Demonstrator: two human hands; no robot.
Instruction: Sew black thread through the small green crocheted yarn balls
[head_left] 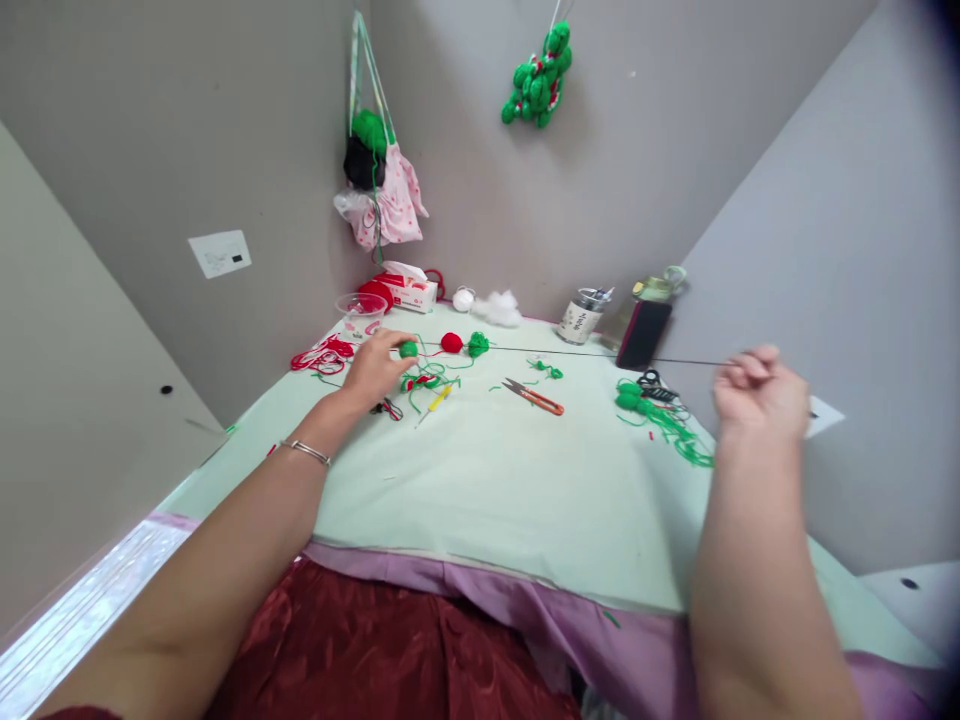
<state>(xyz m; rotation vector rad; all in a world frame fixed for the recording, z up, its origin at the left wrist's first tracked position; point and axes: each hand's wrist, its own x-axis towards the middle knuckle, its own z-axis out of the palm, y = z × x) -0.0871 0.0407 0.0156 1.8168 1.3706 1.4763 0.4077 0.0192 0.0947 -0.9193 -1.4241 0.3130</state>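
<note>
My left hand (373,372), a bangle at its wrist, pinches a small green crocheted ball (408,349) between thumb and fingers. A dark thread (551,352) runs taut from beside that ball across the table to my right hand (761,392). That hand is raised at the far right, its fingers curled closed around the thread's end; whether a needle is also in it cannot be seen. Below the ball lie green and red yarn pieces (424,383) and a yellow-handled hook (439,398). Orange thread snips (534,397) rest between my hands.
Red yarn (322,355), a plastic tub (361,318), a tissue box (409,290) and white stuffing (501,308) line the back. A pen cup (579,318), a phone (645,335) against a bottle (654,288), and green yarn parts (664,415) are at right.
</note>
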